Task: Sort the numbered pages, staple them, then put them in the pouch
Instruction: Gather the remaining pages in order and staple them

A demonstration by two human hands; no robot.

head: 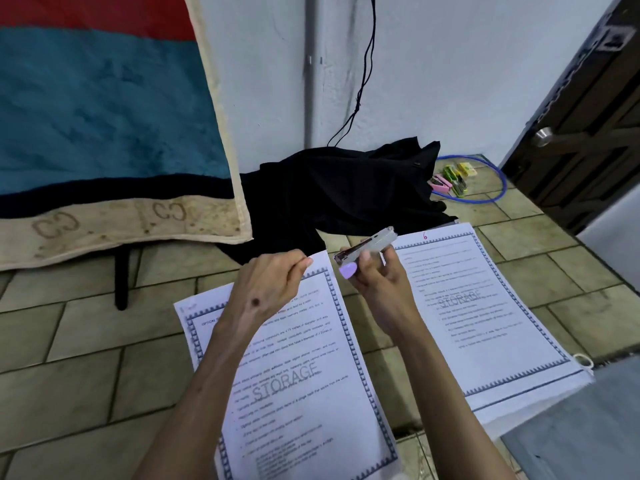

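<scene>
— Pinching the near stack of pages point(298, 375) at its top corner, is that your left hand point(266, 289)?

— Yes. Your thumb and fingertips are closed on that corner, right at the paper's far edge, and the rest of the stack runs back toward you under your forearm.

— And the stapler point(367, 245)?

— Your right hand point(377, 285) grips it, fingers curled around the body. It sits just right of the pinched corner, close to it but not on the paper; I can't tell whether its mouth touches the edge.

— What lies beyond that stack?

— Right of it, the page marked 6 point(485, 313) lies flat on the tiled floor point(79, 368). Behind the stack is a black cloth point(346, 192), and further right of that, a blue hoop point(498, 188) ringing some small colourful items. Left of the stack hangs a blanket point(104, 133).
</scene>
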